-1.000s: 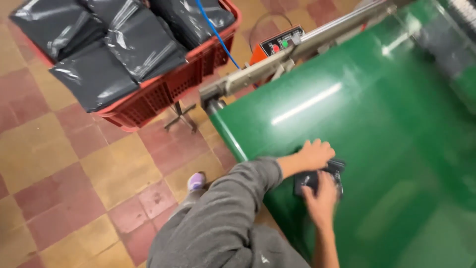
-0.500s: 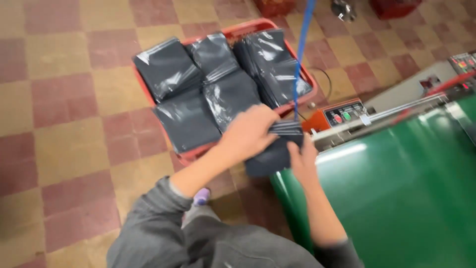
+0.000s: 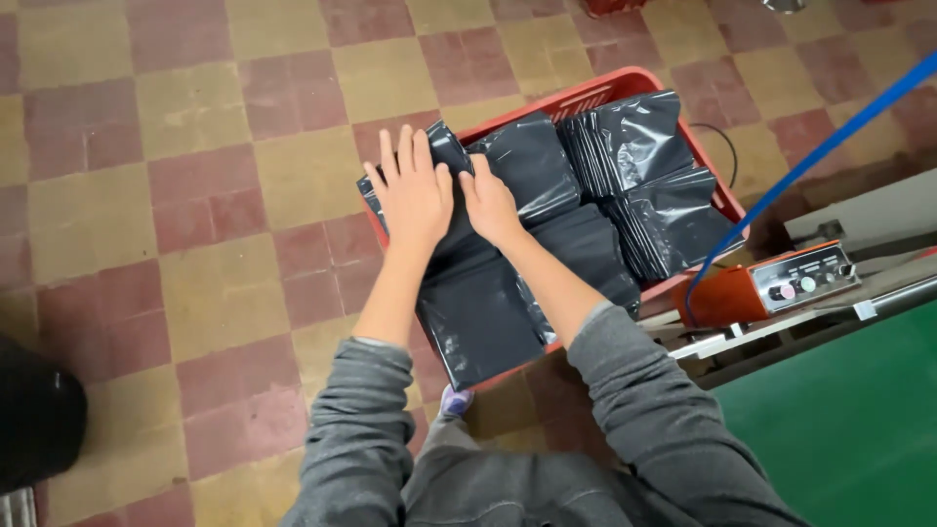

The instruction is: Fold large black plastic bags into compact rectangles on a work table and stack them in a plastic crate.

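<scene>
A: Checking hands. Left hand (image 3: 412, 190) is laid flat, fingers spread apart, on a black plastic bag (image 3: 444, 161) at the 10 o'clock corner of the red crate (image 3: 597, 91). Nothing is clamped.

B: Right hand?

A: Right hand (image 3: 490, 202) is pressed on the same bag, just beside the left, at its 3 o'clock. Fingers are curled down against the film; whether an edge is pinched cannot be told.

B: Crate contents?

A: More black bags are stacked inside. One upright bundle (image 3: 639, 146) is seen at 2 o'clock of the hands, flat ones (image 3: 483, 322) at 6 o'clock, under the forearms. Crate is set on the checked tile floor (image 3: 195, 176).

B: Surroundings?

A: Orange control box (image 3: 771, 285) with buttons is mounted at 4 o'clock of the crate, touching its corner region. Green belt (image 3: 849, 429) is seen past it at 5 o'clock. Blue cable (image 3: 830, 141) is run diagonally above the box. Grey sleeves are worn on both arms.
</scene>
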